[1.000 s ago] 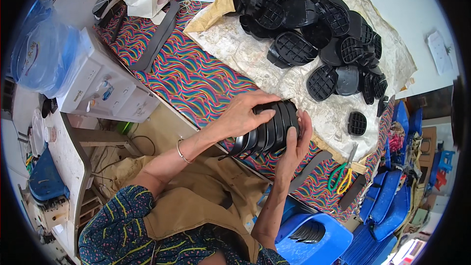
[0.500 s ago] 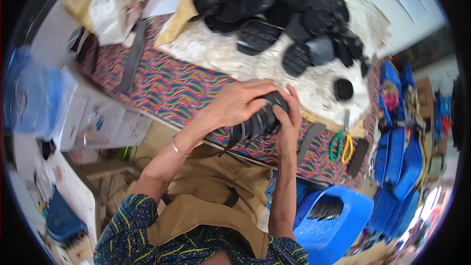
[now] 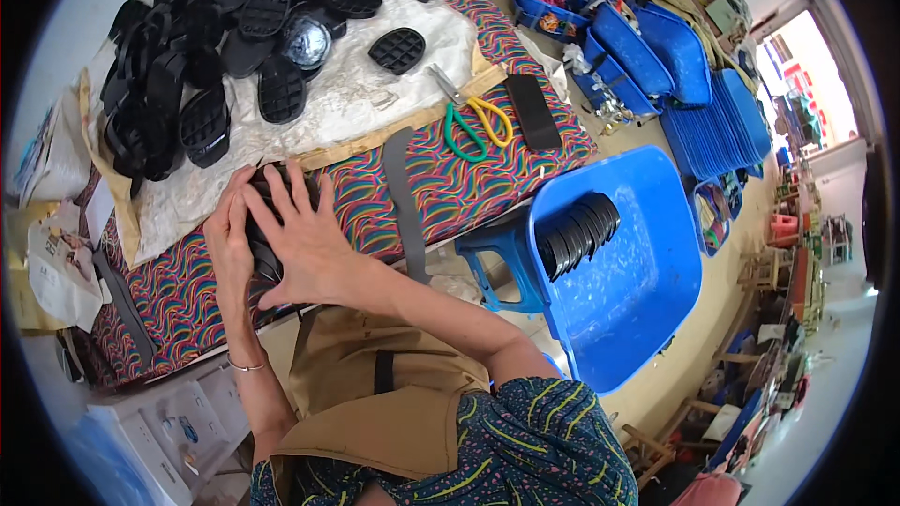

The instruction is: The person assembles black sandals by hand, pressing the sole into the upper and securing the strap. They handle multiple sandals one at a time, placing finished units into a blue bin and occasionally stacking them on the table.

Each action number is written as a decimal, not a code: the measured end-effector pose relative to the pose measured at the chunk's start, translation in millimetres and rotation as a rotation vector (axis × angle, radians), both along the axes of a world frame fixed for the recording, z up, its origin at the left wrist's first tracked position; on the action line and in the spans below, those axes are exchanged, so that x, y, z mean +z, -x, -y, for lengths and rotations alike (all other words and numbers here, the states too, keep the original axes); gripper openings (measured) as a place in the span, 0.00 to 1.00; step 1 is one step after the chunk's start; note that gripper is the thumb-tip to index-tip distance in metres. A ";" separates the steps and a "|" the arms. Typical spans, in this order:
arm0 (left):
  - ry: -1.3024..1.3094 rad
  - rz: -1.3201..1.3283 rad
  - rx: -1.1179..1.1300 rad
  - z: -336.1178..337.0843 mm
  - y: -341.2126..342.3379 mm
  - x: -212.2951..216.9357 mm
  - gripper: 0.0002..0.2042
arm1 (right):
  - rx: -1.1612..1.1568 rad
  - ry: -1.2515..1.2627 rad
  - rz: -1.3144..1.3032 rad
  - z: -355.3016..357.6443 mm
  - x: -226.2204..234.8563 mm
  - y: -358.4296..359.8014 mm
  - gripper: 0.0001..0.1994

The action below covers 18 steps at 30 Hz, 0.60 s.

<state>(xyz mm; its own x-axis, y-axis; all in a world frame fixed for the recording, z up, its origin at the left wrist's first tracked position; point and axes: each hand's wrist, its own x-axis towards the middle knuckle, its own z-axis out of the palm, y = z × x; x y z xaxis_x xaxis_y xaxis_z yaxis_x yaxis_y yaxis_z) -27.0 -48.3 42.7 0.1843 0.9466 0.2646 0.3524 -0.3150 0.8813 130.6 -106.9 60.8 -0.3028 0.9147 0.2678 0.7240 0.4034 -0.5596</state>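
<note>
A stack of black shoe sole pieces (image 3: 265, 260) lies at the table's near edge, mostly hidden under my hands. My left hand (image 3: 228, 230), with a bangle at the wrist, is wrapped along the left side of the stack. Across its top and right side spreads my right hand (image 3: 302, 242), fingers reaching over the far end and thumb at the near end. Beyond them, a heap of loose black treaded soles (image 3: 200, 122) covers a whitish sheet (image 3: 347, 98). One sole (image 3: 397, 51) lies apart on that sheet, to the right.
Scissors (image 3: 466, 122) with green and yellow handles, a grey strip (image 3: 403, 197) and a dark rectangular block (image 3: 532, 112) lie on the patterned tablecloth (image 3: 450, 201). A blue tub (image 3: 647, 272) holding a row of black pieces stands at right beside a blue stool (image 3: 502, 267).
My view has swung right, bringing the tub and room into fuller view. The stack has gone from between my hands near the table edge to lying under them, my right hand now spread over it.
</note>
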 end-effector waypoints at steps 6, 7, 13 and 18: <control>-0.013 -0.021 0.101 14.1 -10.1 1.5 0.21 | -0.037 0.101 0.236 -13.0 3.9 6.5 0.60; -0.034 0.005 0.096 15.4 -10.1 -0.5 0.22 | -0.031 0.166 0.316 -14.1 19.9 5.4 0.58; 0.041 0.058 0.078 20.8 -9.7 9.6 0.24 | -0.073 0.159 0.254 -27.2 16.0 11.7 0.60; 0.205 0.433 -0.044 7.6 21.6 10.4 0.31 | 0.000 0.196 0.221 -24.7 24.7 1.0 0.59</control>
<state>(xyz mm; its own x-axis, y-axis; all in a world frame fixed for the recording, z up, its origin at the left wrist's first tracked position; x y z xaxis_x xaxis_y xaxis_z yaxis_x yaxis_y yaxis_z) -48.6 -56.0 53.1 0.1391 0.9811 0.1345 -0.0703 -0.1257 0.9896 129.6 -82.2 85.5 -0.3336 0.9426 0.0136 0.8372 0.3029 -0.4555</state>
